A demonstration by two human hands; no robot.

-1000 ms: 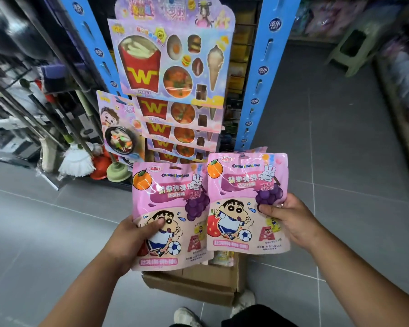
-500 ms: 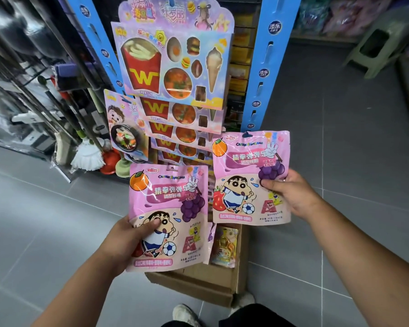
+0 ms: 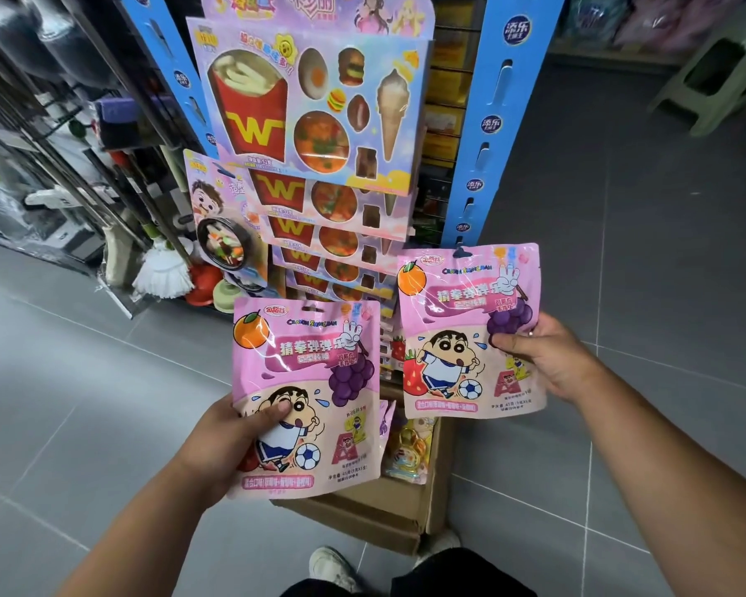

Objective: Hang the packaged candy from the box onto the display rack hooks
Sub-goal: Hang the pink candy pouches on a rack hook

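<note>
Shop aisle: I see my left hand (image 3: 229, 441) gripping a pink candy bag (image 3: 306, 394) by its lower left corner at 7 o'clock, thumb on its front. My right hand (image 3: 548, 359) pinches a second pink bag (image 3: 470, 333) at 3 o'clock, held higher, near the blue display rack (image 3: 500, 122). The cardboard box (image 3: 388, 510) sits on the floor at 6 o'clock, below both bags.

The left pouch (image 3: 306, 394) hides most of the box (image 3: 380, 514).
</note>
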